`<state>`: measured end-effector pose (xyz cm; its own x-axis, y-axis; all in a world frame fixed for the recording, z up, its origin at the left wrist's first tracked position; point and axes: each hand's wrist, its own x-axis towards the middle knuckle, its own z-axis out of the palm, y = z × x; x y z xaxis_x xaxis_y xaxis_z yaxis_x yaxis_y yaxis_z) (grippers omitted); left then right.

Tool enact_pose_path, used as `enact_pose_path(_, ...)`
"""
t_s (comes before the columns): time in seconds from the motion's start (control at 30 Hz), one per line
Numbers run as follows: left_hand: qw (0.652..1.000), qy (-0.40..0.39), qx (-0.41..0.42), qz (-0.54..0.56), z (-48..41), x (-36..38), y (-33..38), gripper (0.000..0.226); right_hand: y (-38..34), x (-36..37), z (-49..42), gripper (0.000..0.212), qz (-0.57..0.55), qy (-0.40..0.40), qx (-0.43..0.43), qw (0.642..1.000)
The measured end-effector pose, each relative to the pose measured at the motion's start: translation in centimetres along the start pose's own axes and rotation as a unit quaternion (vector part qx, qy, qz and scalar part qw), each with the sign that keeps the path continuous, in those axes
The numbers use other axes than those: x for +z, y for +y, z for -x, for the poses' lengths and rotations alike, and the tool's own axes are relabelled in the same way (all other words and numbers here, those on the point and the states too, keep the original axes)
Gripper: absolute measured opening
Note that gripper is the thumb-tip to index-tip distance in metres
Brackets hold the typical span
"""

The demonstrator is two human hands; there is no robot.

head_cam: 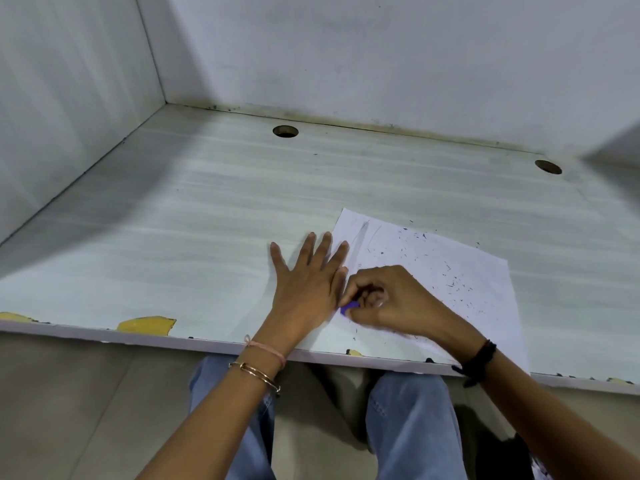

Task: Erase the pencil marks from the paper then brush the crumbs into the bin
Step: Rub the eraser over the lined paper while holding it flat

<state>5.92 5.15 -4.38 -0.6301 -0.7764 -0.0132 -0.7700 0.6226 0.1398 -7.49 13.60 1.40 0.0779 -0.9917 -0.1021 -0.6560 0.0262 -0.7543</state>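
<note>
Jeans (412, 427), gold bangle (257, 373), pink thread (267, 348), black wristband (480, 357).

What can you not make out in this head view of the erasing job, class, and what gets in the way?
Eraser: head view, only a purple tip shows; fingers of the right hand hide the rest.
Paper: near part covered by that hand and wrist.
Pencil marks: faint; any beneath the left hand are hidden.
Crumbs: too small to count.
Bin: not in the frame.

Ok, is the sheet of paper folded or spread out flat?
Spread flat. The paper lies as one open sheet on the desk, no fold showing, with the left hand laid open along its left edge.
</note>
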Motion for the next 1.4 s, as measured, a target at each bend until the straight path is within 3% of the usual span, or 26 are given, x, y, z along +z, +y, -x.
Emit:
enact_pose_path(0.03,1.000,-0.002,0.000,-0.002,0.0,0.0,0.0,0.052,0.0,-0.5,-0.3,0.015,0.004,-0.009,0.001,1.000)
enact_pose_path(0.2,1.000,-0.003,-0.001,-0.009,-0.1,-0.1,-0.2,0.052,0.3,-1.4,-2.2,0.013,0.063,0.096,-0.007,0.993)
enact_pose_path(0.33,1.000,-0.004,0.000,-0.001,-0.1,0.0,0.0,0.052,-0.5,-0.6,-0.3,0.012,0.039,-0.022,-0.008,0.999)
enact_pose_path(0.37,1.000,-0.002,-0.001,0.000,-0.1,0.0,0.0,0.052,-0.2,-1.0,-0.5,0.012,0.037,-0.021,-0.007,0.999)
enact_pose_path(0.47,1.000,-0.002,-0.002,-0.009,0.0,0.1,-0.2,0.052,0.9,-1.9,-2.0,0.012,0.055,0.075,-0.010,0.996)
enact_pose_path(0.53,1.000,-0.006,-0.004,-0.009,-0.1,0.0,-0.2,0.052,0.8,-1.6,-2.0,0.013,0.069,0.092,-0.015,0.993)
enact_pose_path(0.67,1.000,-0.011,-0.002,-0.002,-0.1,0.0,0.0,0.052,-0.1,-0.9,-0.7,0.012,0.044,-0.026,-0.011,0.999)
enact_pose_path(0.83,1.000,-0.010,-0.004,-0.010,-0.1,0.0,-0.2,0.052,0.8,-1.8,-2.5,0.012,0.045,0.083,-0.004,0.996)
enact_pose_path(0.97,1.000,-0.023,0.001,-0.015,-0.1,-0.2,-0.2,0.054,-0.2,-0.6,-0.9,0.013,0.042,-0.044,-0.013,0.998)
enact_pose_path(1.0,1.000,-0.023,0.001,-0.012,0.0,-0.2,-0.2,0.053,-0.1,-0.9,-1.0,0.012,0.038,-0.045,-0.007,0.998)
enact_pose_path(1.13,1.000,-0.015,-0.002,-0.013,0.1,-0.2,-0.2,0.053,1.0,-1.5,-2.6,0.017,0.038,0.082,0.004,0.996)
enact_pose_path(1.27,0.999,-0.033,0.006,-0.028,-0.1,-0.1,-0.3,0.062,0.4,-0.1,-1.0,0.017,0.008,-0.016,-0.008,1.000)
enact_pose_path(1.4,1.000,-0.011,0.003,-0.012,0.0,0.0,-0.3,0.052,1.6,-1.3,-2.5,0.011,0.023,0.094,0.002,0.995)
